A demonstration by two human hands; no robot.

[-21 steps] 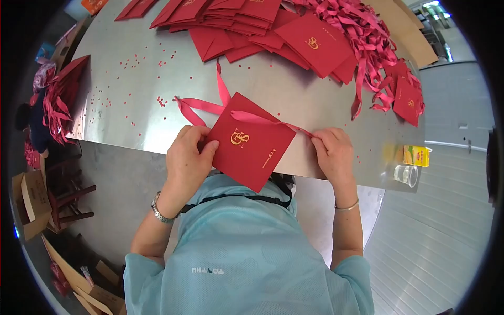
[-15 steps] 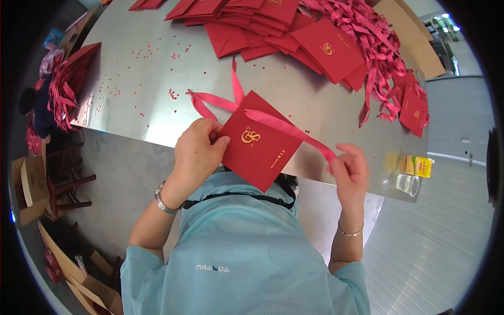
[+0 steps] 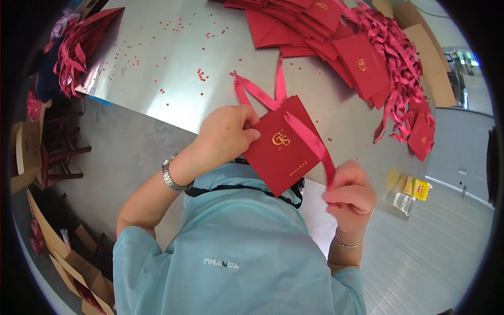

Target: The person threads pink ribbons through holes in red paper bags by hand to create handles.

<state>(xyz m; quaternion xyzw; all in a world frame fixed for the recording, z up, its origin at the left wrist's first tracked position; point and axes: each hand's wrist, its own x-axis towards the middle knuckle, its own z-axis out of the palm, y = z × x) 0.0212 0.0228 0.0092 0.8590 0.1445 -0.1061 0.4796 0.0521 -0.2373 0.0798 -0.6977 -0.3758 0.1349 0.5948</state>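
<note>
My left hand [image 3: 231,134] pinches the left edge of a small red paper bag [image 3: 289,163] with a gold emblem, held at the near edge of the metal table. Out of the bag's face comes a pink ribbon [image 3: 307,135]; its end runs into the closed fingers of my right hand [image 3: 350,197], right of the bag. Another length of pink ribbon [image 3: 257,94] loops out from the bag's far side over the tabletop. The ribbon's tip inside my right hand is hidden.
Flat red bags [image 3: 362,68] lie stacked at the far side, beside a heap of pink ribbons [image 3: 394,58]. More ribboned bags [image 3: 92,39] sit at the left corner. Small red dots [image 3: 202,75] dot the metal table [image 3: 142,100]. A clear cup [image 3: 404,202] and a yellow packet [image 3: 416,187] stand right.
My right hand has moved lower and curled its fingers round the ribbon, which now bends down more steeply. The view has shifted, so the table and bag appear further right.
</note>
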